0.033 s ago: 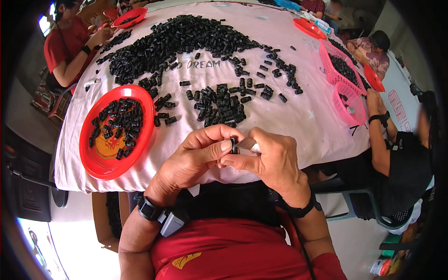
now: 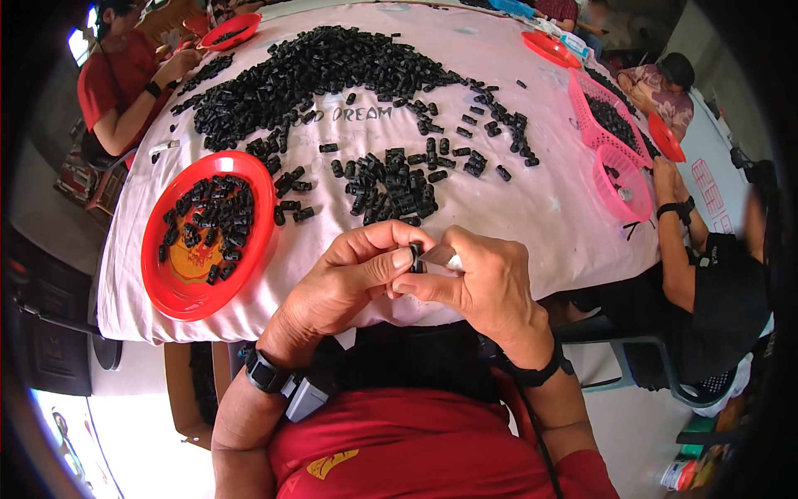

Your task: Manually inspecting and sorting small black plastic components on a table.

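Note:
Close to the table's near edge, my left hand (image 2: 357, 270) pinches a small black cylindrical plastic piece (image 2: 416, 257) between thumb and fingers. My right hand (image 2: 495, 279) grips a small knife (image 2: 438, 257), its pointed metal blade resting against that piece. Part of something white shows at the knife's grip; the rest is hidden by my fingers. Just beyond my hands lies a loose cluster of similar black pieces (image 2: 391, 187). To the left, a red plate (image 2: 162, 287) with a yellow patterned middle holds several more.
A large heap of black pieces (image 2: 316, 79) spreads over the pink tablecloth (image 2: 532, 241). Pink plastic baskets (image 2: 622, 200) and red plates (image 2: 553, 50) stand along the right side. Other people sit around the table, one in black (image 2: 715, 279) close at right. An open cardboard box (image 2: 176, 391) stands below left.

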A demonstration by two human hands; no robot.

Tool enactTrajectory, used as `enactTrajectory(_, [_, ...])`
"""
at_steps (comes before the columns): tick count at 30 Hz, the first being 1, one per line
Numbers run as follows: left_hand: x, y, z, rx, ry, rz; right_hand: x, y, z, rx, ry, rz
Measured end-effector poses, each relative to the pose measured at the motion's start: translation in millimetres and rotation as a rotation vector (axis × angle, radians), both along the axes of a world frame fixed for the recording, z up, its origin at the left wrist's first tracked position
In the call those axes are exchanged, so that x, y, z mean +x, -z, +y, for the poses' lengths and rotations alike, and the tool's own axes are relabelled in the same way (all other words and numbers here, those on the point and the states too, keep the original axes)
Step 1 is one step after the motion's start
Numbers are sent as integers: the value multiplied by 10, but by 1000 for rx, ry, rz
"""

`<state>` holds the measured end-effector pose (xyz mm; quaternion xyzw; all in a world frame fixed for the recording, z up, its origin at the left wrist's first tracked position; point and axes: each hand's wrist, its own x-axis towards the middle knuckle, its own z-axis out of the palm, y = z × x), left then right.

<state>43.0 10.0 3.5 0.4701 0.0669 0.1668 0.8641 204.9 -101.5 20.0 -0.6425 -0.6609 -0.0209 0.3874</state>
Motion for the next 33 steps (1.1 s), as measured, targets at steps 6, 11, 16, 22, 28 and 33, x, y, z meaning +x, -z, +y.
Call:
enactTrajectory(6, [27,-19,-44,18,-49,14,4,21,13,35,-1,13])
enactTrajectory(11, [7,-36,-35,22,-38,17,11,-22,-11,-39,-11,-9])
enactTrajectory(16, [19,-4,-37,11,-50,25,12,3,-6,-47,-17,21])
enactTrajectory(22, [26,-2,-39,6,-36,-6,-9,49,24,-12,-30,83])
enactTrajectory(28, [22,-24,-43,7,-52,16,7,-16,-10,-16,-1,8])
enactTrajectory(33, [24,-22,-41,22,-71,29,-5,31,15,-25,-27,69])
